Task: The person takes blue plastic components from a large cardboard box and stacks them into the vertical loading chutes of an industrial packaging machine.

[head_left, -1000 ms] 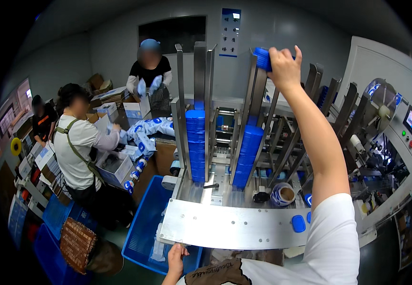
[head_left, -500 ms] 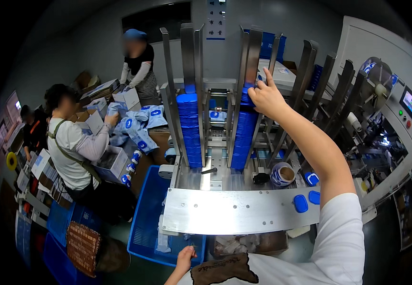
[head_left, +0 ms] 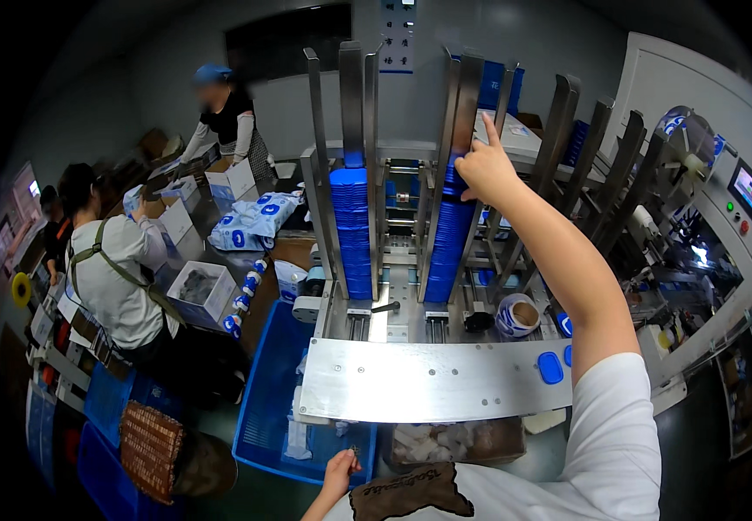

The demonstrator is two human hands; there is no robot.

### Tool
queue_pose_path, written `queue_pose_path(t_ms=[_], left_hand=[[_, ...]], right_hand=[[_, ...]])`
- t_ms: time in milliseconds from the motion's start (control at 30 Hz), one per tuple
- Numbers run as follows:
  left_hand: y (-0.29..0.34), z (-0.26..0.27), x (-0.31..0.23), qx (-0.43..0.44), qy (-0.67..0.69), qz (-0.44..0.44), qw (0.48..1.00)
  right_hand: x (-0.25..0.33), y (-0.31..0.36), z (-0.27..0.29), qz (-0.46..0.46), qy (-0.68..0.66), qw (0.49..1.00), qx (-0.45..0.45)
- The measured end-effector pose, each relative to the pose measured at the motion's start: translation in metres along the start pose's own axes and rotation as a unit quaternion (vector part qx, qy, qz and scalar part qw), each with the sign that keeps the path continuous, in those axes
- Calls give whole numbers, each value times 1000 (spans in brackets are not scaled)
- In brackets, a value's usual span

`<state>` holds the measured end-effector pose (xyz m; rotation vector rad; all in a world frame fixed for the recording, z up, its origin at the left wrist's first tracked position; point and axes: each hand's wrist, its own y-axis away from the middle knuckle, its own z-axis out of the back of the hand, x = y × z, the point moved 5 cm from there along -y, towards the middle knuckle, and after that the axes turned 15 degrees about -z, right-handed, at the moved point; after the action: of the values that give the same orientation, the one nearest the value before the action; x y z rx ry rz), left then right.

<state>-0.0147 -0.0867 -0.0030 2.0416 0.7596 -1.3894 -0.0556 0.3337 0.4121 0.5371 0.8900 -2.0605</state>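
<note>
Blue plastic in the right hand (head_left: pixel 486 176), right of centre in the upper half of the frame: gripping a short bundle of flat lids (head_left: pixel 450 178) between thumb and curled fingers, with index finger raised. Lowered within the past second from the tips of the upright rails (head_left: pixel 466 95) to just above the right-hand column (head_left: pixel 445 252), with a dark gap in between; almost unmoved over the last half-second. Judged to mean a bundle lined up inside the rails, nearly part of the stack.

At bottom centre, the left hand (head_left: pixel 339 473), loosely curled beside the blue crate (head_left: pixel 250 408); impossible to tell whether empty or holding something small.

Hemmed in at the sides by metal, with open room upward between the rails and toward the camera. Left of that, across a gap crossed by rollers, a matching left-hand column (head_left: pixel 351 234). Below both, a pale metal plate (head_left: pixel 428 382) with a long front edge, and a loose blue lid (head_left: pixel 550 367) at the right end, near the forearm. Tighter at right: slanted posts (head_left: pixel 558 130) close behind the arm. Well apart at left, a co-worker in white (head_left: pixel 111 273) among cartons.
</note>
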Motion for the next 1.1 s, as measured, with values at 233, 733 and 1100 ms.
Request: queue_pose_path(t_ms=[233,733,1100], left_hand=[[2,7,4,-37,23,-15,999],[-9,23,68,81,-170,106,976],[-60,-78,251,369,-270,334,824]], right_hand=[[20,5,-31,7,-54,995,-78],[36,21,-58,-105,-586,745,301],[57,270,-62,-43,-711,640,289]])
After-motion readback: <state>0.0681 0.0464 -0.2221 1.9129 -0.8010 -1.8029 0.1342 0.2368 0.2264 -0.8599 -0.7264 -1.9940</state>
